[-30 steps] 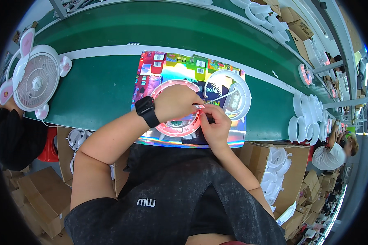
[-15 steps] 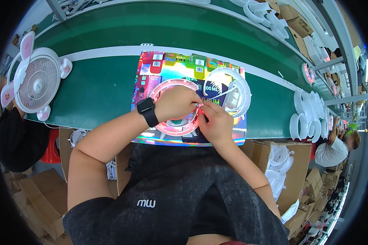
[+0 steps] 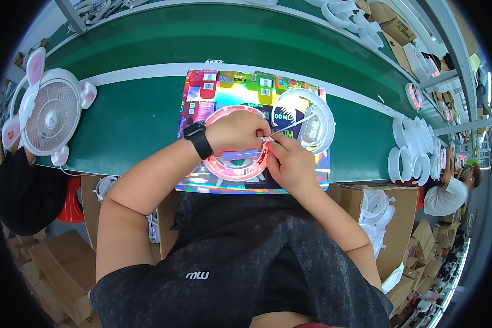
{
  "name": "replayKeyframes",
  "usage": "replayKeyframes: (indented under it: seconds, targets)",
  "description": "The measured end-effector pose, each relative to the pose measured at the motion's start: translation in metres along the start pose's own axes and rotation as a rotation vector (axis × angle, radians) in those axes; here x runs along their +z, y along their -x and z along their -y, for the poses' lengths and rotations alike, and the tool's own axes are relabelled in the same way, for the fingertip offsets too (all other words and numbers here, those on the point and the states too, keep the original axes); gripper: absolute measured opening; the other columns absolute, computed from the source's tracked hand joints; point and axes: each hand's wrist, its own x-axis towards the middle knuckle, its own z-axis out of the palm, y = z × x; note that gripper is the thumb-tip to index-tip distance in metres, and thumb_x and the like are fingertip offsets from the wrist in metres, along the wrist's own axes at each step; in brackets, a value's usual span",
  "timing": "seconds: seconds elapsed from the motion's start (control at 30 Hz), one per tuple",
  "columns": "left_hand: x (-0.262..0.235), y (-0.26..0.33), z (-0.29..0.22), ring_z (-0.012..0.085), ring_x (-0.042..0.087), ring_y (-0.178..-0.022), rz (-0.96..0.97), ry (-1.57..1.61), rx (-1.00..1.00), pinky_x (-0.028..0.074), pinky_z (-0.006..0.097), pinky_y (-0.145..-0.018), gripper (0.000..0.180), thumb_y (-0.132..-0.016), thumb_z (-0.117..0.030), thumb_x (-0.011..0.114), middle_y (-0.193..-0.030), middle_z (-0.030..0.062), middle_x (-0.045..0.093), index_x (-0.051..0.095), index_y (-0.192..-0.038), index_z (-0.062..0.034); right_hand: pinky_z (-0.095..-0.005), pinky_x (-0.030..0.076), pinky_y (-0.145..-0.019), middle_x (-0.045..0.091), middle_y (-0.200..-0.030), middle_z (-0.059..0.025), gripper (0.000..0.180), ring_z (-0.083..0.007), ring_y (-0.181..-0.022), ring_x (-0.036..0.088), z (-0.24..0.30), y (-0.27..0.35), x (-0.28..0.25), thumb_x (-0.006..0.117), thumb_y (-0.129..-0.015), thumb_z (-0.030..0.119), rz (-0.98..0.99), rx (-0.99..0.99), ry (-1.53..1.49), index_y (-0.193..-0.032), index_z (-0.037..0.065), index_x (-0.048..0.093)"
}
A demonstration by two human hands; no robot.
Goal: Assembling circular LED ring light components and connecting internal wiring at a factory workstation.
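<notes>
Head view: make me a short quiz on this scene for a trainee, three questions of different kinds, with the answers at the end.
1. Which wrist wears the black watch?
2. True or false: the rabbit-eared fan stands to the left of the glowing pinkish-red ring.
3. The left hand and right hand come together at the ring's: A) left side; B) right side; C) bottom edge.

Key: 1. The left; 2. True; 3. B.

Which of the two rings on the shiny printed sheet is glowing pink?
The left ring, where your left hand and right hand meet; the right ring, beside it, looks white.
</notes>
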Motion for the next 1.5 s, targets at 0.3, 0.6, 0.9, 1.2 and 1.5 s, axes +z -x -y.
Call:
replayKeyframes:
  seconds: [0.3, 0.6, 0.9, 1.2, 1.5]
  targets:
    - [0.012, 0.001, -0.011, 0.0323, 0.064, -0.081, -0.162, -0.115, -0.055, 0.049, 0.042, -0.069, 0.014, -0.075, -0.011, 0.061, -0.083, 0.0143, 0.067, 0.066, -0.087, -0.0065, -0.037, 0.055, -0.078, 0.065, -0.116, -0.0077, 0.028, -0.0293, -0.103, 0.064, -0.037, 0.018, -0.043, 0.068, -0.081, 0.017, -0.097, -0.14, -0.025, -0.109, 0.011, 0.066]
    - [0.021, -0.005, -0.011, 0.0307, 0.065, -0.081, -0.282, -0.068, -0.075, 0.05, 0.039, -0.069, 0.017, -0.076, -0.007, 0.061, -0.087, 0.0134, 0.068, 0.068, -0.091, -0.0026, -0.0485, 0.048, -0.086, 0.069, -0.096, -0.0192, 0.027, -0.0388, -0.093, 0.065, -0.259, 0.152, -0.159, 0.065, -0.079, 0.017, 0.022, 1.156, 0.796, -0.102, 0.004, 0.067]
    - [0.025, -0.012, -0.01, 0.02, 0.066, -0.074, -0.331, -0.019, -0.148, 0.05, 0.032, -0.065, 0.017, -0.074, -0.009, 0.067, -0.08, 0.0079, 0.069, 0.067, -0.09, -0.0043, -0.0331, 0.048, -0.084, 0.069, -0.089, -0.0086, 0.013, -0.0238, -0.087, 0.066, -0.131, 0.096, -0.094, 0.065, -0.084, -0.002, -0.299, 0.534, -0.492, -0.097, 0.0, 0.068]
    - [0.01, 0.016, -0.02, 0.0201, 0.066, -0.082, -0.4, 0.348, -0.062, 0.053, 0.031, -0.075, 0.03, -0.082, -0.016, 0.065, -0.093, 0.0095, 0.069, 0.067, -0.108, -0.0008, -0.0516, 0.037, -0.107, 0.071, -0.084, -0.011, 0.013, -0.0273, -0.089, 0.067, -0.05, 0.027, -0.102, 0.067, -0.071, -0.004, -0.081, -0.121, -0.633, -0.082, 0.001, 0.07]
    - [-0.011, 0.099, -0.004, 0.0314, 0.028, -0.144, -0.491, 0.0, 0.039, 0.032, 0.042, -0.113, 0.093, -0.066, -0.031, 0.087, -0.149, 0.0172, 0.038, 0.042, -0.143, -0.0059, -0.0499, 0.038, -0.108, 0.073, -0.091, -0.0072, 0.029, -0.0288, -0.097, 0.067, -0.037, 0.008, -0.076, 0.059, -0.065, -0.003, 0.077, -0.266, -0.417, -0.088, 0.006, 0.074]
